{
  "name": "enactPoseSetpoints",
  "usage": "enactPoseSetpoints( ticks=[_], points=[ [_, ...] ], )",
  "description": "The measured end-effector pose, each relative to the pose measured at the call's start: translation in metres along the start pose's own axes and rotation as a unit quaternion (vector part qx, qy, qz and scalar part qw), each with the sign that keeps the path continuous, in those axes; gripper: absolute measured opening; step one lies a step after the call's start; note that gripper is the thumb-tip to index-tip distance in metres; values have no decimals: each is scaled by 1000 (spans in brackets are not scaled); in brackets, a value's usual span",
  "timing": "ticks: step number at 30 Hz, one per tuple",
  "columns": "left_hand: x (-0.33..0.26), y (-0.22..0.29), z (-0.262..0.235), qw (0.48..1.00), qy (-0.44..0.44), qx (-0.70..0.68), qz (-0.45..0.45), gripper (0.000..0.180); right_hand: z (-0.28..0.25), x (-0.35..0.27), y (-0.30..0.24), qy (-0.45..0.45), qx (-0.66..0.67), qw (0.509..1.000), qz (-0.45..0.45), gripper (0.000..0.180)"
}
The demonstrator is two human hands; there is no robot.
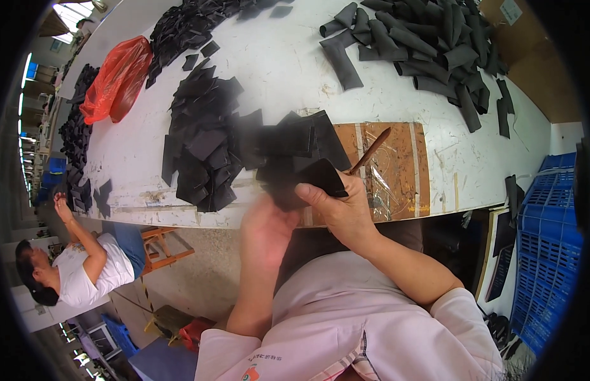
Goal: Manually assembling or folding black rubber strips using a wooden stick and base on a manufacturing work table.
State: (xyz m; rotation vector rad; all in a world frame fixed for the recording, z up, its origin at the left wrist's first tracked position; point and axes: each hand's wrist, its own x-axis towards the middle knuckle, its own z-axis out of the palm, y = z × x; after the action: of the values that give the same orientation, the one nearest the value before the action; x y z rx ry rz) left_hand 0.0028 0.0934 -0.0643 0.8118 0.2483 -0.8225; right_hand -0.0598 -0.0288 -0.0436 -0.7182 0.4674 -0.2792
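Note:
My right hand (338, 206) is closed, its thumb pressed on a black fabric piece (321, 176). A brown pointed stick (373, 150) juts up from between its fingers. Just to its left is my left hand (267, 223), smeared by motion, its fingers hidden against a bunch of blurred black fabric pieces (283, 141). Beneath the bunch and my right hand lies a brown board (406, 168) with clear tape across it. A heap of flat black pieces (203, 149) spreads over the white table to the left of my hands.
Rolled black fabric tubes (428, 47) are heaped at the far right of the white table (276, 70). A red plastic bag (120, 79) and more black pieces lie at the far left. Blue crates (546, 235) stand at right. Another person (91, 267) sits at left.

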Motion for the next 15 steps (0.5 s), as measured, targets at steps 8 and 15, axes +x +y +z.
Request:
enactPoseSetpoints(
  ticks=[8,15],
  points=[
    [-20,-12,22,912,55,336,228,12,-21,2,3,43,-532,768,-353,12],
    [-34,-1,43,940,1,313,134,14,-31,4,3,36,-600,677,-424,27]
  ],
)
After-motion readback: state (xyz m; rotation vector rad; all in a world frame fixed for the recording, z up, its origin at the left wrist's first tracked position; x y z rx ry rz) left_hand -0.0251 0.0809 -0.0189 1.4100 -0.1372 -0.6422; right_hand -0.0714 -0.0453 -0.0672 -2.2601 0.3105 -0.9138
